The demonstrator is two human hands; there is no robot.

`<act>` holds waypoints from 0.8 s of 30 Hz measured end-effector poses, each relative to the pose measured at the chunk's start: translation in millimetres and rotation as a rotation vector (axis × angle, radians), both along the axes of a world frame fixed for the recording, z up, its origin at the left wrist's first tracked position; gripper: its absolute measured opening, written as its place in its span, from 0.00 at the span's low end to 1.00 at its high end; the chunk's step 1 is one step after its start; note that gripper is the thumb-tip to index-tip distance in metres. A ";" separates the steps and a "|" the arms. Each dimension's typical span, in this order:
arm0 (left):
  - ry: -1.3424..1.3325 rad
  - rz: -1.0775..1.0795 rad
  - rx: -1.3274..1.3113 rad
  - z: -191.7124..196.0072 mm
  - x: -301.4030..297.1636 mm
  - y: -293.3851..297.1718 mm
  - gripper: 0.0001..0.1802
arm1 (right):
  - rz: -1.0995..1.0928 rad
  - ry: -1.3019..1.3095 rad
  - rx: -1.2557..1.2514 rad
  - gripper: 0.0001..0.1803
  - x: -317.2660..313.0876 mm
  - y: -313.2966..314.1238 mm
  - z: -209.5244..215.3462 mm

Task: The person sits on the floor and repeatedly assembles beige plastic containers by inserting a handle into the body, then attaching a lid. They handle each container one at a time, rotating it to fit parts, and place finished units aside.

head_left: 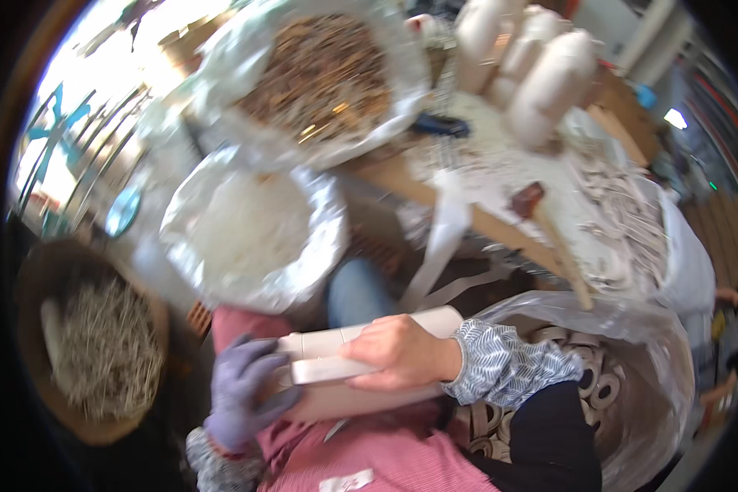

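Across my lap lies a long pale pinkish cylinder (369,402), with a second pale length (433,322) behind it that shows seam lines, like rolls set end to end. My right hand (402,354), bare, is closed on a shorter, whitish piece (316,371) on top of them. At the left end my left hand (246,381), in a purple-grey glove, curls its fingers and thumb around the pale pieces. Its fingertips are blurred, and the glove hides that end. A pink apron (385,451) covers my lap under the cylinder.
At my right a clear plastic bag (648,361) holds several ringed rolls (605,391). Ahead stand a lined tub (324,225) of whitish material and a bag (402,61) of brown scraps. A basket (160,328) of thin strips is left. A wooden-handled tool (562,246) lies on the table.
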State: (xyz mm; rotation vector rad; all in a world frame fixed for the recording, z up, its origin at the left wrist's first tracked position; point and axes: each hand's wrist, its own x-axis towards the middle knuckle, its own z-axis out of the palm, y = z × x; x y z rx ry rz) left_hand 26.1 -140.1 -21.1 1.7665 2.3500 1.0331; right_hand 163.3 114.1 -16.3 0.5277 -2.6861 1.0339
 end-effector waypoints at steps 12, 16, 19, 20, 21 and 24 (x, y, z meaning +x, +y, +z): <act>-0.504 -0.100 0.176 -11.8 -46.7 216.1 0.17 | -1.288 0.080 0.279 0.35 101.2 261.7 -23.9; -0.408 0.093 -0.076 -70.5 -108.3 267.6 0.22 | -1.479 -0.192 0.420 0.45 84.0 289.0 -20.1; -0.323 0.010 -0.149 -79.8 -117.8 286.6 0.23 | -1.192 -0.230 0.157 0.38 68.5 304.5 -3.1; -0.312 -0.048 -0.219 -57.5 -110.5 287.2 0.24 | -1.086 -0.122 0.085 0.36 59.5 291.7 16.4; -0.293 0.004 -0.205 -55.7 -115.2 280.2 0.23 | -0.940 -0.022 -0.002 0.34 38.5 263.5 39.3; -0.330 0.035 -0.215 -71.8 -123.2 284.3 0.23 | -0.744 -0.103 -0.023 0.26 13.9 227.9 67.0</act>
